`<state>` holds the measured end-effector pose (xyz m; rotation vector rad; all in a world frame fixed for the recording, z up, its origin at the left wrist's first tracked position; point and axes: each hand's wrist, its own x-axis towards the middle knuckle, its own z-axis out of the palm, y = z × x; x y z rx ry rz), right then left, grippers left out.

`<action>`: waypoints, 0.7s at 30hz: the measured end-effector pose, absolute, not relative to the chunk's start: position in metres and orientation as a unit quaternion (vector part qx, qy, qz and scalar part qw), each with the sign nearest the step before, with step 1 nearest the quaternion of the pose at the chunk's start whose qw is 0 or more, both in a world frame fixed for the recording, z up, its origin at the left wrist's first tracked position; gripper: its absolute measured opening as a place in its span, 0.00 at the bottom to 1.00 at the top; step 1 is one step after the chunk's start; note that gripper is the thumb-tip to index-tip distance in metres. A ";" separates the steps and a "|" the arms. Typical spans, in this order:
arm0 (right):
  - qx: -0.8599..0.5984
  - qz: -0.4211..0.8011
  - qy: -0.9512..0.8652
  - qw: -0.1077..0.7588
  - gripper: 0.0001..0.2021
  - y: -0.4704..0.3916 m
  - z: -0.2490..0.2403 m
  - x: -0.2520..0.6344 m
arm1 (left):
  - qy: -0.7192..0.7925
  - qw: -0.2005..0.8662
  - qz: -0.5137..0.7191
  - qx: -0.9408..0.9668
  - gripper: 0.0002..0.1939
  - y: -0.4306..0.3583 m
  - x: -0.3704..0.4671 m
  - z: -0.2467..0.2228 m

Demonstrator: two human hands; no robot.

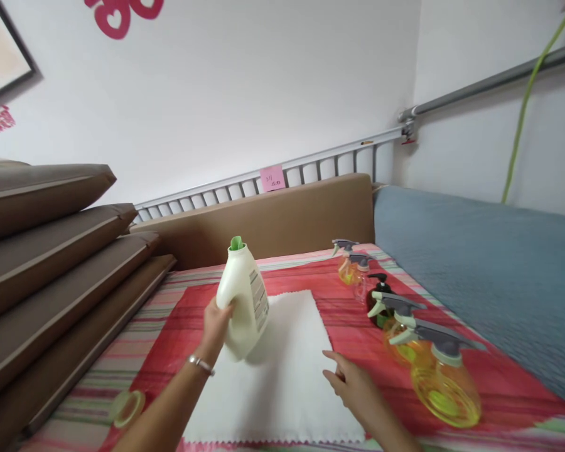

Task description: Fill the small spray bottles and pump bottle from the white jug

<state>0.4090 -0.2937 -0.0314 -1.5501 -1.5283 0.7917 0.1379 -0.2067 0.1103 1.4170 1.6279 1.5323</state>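
Observation:
My left hand [218,319] is wrapped round the handle of a large cream jug [246,301] with a green spout at its open mouth and a printed label on its right side. The jug leans a little to the left over a white cloth [282,389] with zigzag edges. My right hand [343,375] hovers by the cloth's right edge, empty, with thumb and index finger apart and the other fingers curled.
Spray bottles with grey triggers, the nearest yellow [445,389], line the right side around a dark pump bottle [380,301]. A round greenish lid or tape roll [128,408] lies at lower left. Brown cushions [51,301] are stacked left; a blue-grey cover [480,270] borders the right.

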 end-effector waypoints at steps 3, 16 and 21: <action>-0.607 0.316 -0.608 0.402 0.23 -0.299 -0.035 0.405 | 0.581 0.244 0.563 0.535 0.14 -0.251 0.105 0.103; -0.653 0.256 -0.526 0.482 0.21 -0.363 -0.049 0.405 | 0.557 0.304 0.485 0.602 0.20 -0.256 0.037 0.060; -0.723 0.139 -0.357 0.576 0.23 -0.405 -0.045 0.460 | 0.599 0.322 0.471 0.562 0.26 -0.251 0.032 0.055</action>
